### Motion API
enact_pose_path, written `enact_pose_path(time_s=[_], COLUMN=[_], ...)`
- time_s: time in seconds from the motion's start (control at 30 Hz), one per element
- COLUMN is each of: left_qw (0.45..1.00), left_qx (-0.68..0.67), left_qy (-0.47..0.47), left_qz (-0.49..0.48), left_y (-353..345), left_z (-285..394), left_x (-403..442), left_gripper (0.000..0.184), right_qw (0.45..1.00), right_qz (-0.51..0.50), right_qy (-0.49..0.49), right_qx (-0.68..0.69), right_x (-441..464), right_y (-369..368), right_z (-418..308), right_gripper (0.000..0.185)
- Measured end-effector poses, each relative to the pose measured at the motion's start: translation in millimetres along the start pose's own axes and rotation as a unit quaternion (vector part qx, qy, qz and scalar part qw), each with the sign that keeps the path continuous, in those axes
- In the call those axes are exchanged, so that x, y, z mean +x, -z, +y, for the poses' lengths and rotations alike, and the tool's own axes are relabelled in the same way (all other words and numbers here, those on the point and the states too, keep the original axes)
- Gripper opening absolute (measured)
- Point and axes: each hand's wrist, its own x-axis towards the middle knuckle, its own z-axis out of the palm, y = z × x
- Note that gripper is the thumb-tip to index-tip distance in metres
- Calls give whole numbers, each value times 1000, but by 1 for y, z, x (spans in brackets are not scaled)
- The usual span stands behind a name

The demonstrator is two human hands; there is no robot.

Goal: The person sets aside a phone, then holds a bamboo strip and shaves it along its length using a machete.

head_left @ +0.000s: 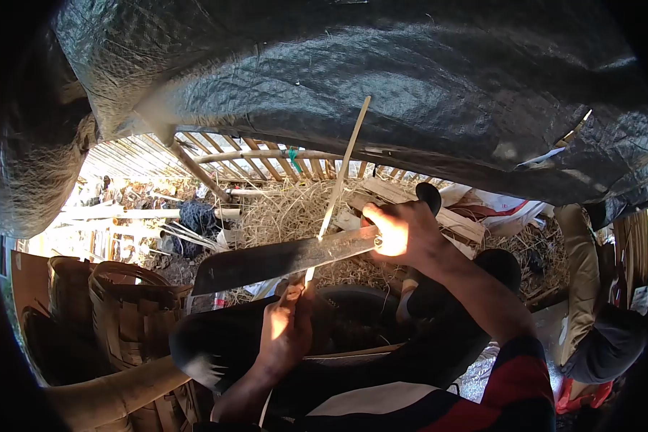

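My right hand is closed round the handle of a machete, whose black knobbed end sticks out above the fist. The broad dark blade points left and lies across a thin, pale bamboo strip. Lower down, my left hand pinches that strip just under the blade. The strip rises at a steep slant past the blade, its upper tip in front of the dark tarp. Part of it is hidden behind the blade, so I cannot tell whether the edge cuts in.
A black plastic tarp hangs low overhead. Straw-like shavings cover the ground before a bamboo slat fence. Woven baskets and a thick bamboo pole are at left. Wooden pieces lie beyond my right hand.
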Motion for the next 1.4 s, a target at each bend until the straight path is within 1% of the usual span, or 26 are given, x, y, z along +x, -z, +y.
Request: enact_pose_path(time_s=[0.03,0.07,0.17,0.23,0.27,0.33,0.4,0.47,0.5,0.53,0.6,0.67,0.7,0.73,0.8,0.83,0.87,0.93,0.97,1.0,1.07,1.1,1.13,1.23,1.33,1.4], left_qw=[997,997,994,990,989,997,998,997,997,997,996,994,992,989,987,985,985,985,984,987,989,988,987,992,985,989], left_qx=[-31,-30,-36,57,54,12,14,15,31,47,57,68,88,108,113,119,119,118,119,111,101,105,109,78,101,84], left_qy=[61,62,82,-131,-133,-58,-37,-20,-33,-45,-56,-66,-79,-93,-111,-125,-126,-121,-124,-116,-109,-114,-118,-82,-133,-111], left_qz=[-20,-22,-57,-19,-22,-39,-57,-70,-60,-51,-46,-46,-48,-48,-28,-12,-14,-34,-36,-29,-19,-16,-16,-49,-31,-42], left_y=[4,6,7,4,3,5,8,9,9,8,8,9,10,10,10,9,9,14,14,13,13,14,13,17,15,17], left_z=[4,4,-1,-7,-7,-4,-1,0,0,0,4,5,5,5,4,3,5,14,12,9,7,7,7,17,9,10], left_x=[-1,-1,-4,-2,-2,-4,-4,-2,-2,0,2,0,-1,0,0,0,2,-1,-4,-7,-7,-6,-7,-8,-11,-12], left_gripper=[14,14,20,32,32,41,43,44,43,41,39,38,35,33,30,27,27,25,25,25,25,25,24,23,28,26], right_qw=[1000,998,988,979,978,977,975,976,982,974,988,979,965,965,971,977,977,975,964,963,973,975,976,959,957,966], right_qz=[14,29,50,68,68,82,60,130,54,195,1,91,81,85,158,167,167,130,141,146,133,154,153,133,114,114], right_qy=[-11,-23,-105,-173,-177,-178,-204,-143,-177,-27,-153,-181,-247,-248,-166,-120,-122,-181,-227,-227,-187,-155,-156,-250,-268,-232], right_qx=[4,-51,-99,-83,-85,-81,-70,-97,-31,-109,-26,-20,9,8,-62,-54,-54,-23,-16,-18,-11,-25,-25,-14,23,2], right_x=[2,2,13,19,19,19,18,14,14,14,19,28,32,30,23,20,24,30,31,29,21,18,20,28,21,19], right_y=[3,-3,11,20,27,35,34,31,26,21,36,31,41,40,36,36,40,44,43,43,40,41,43,44,46,49], right_z=[3,16,42,52,55,61,62,47,44,43,46,70,72,71,68,64,66,71,74,71,61,61,63,71,58,55], right_gripper=[45,44,36,33,33,29,33,32,38,38,38,35,31,31,28,28,28,29,28,28,29,31,31,32,32,30])
